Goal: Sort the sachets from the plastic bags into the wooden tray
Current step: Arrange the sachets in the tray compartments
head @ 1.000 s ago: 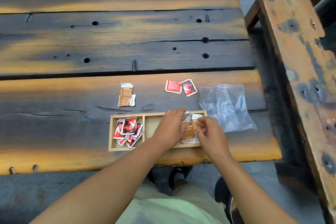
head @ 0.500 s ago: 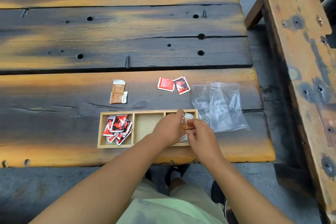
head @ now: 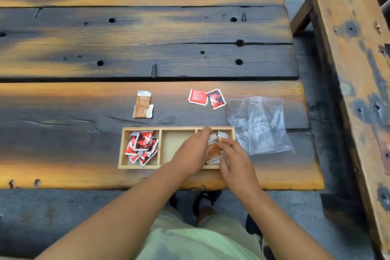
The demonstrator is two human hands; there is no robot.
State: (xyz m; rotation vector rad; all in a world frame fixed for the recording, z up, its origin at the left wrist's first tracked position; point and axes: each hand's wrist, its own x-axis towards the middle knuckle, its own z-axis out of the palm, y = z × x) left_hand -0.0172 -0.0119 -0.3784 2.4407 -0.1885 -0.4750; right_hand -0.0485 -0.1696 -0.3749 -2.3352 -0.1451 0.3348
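Note:
A three-compartment wooden tray [head: 160,129] lies near the table's front edge. Its left compartment holds several red sachets [head: 141,146]; the middle one is bare. Over the right compartment, my left hand [head: 193,152] and my right hand [head: 234,157] both pinch brown sachets [head: 214,151] that rest in that compartment. Two brown sachets [head: 143,105] lie on the table behind the tray, and two red sachets [head: 206,97] lie further right. Clear plastic bags [head: 258,124] lie flat to the right of the tray.
The table [head: 147,34] is dark, scorched planks with holes and gaps. A wooden bench [head: 354,48] runs along the right side. My knees and shoes [head: 205,202] show below the table's front edge.
Both hands have stayed over the right compartment, shifting the brown sachets slightly lower into it. The camera view has drifted; the loose sachets and bags have not moved.

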